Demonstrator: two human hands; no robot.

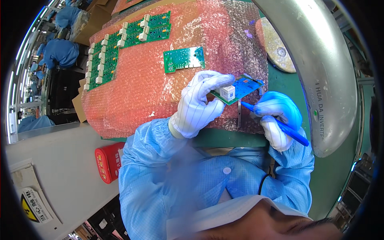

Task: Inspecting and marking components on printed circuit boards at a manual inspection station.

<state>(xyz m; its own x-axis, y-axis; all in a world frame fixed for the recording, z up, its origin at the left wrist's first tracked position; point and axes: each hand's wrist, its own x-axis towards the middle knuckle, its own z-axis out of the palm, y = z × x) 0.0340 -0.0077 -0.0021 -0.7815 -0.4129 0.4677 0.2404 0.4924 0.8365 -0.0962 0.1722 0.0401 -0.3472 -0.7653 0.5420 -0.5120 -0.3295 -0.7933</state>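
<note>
My left hand (pixel 196 106), in a white striped glove, grips a green circuit board (pixel 242 89) by its left end. A white block-shaped component (pixel 227 93) stands on that board, and its far part glows blue under light. In my right hand (pixel 279 114), also gloved and lit blue, is a blue pen (pixel 295 136). Its tip points left, close to the board's near edge; I cannot tell whether they touch. Beyond my left hand, a single green board (pixel 184 59) lies on pink bubble wrap (pixel 140 88).
Several boards with white components (pixel 102 60) lie in rows at the far left of the wrap. A large silver lamp housing (pixel 320 72) overhangs the right side. Behind it sits a round, worn disc (pixel 280 52). A red container (pixel 109 164) stands by my left elbow.
</note>
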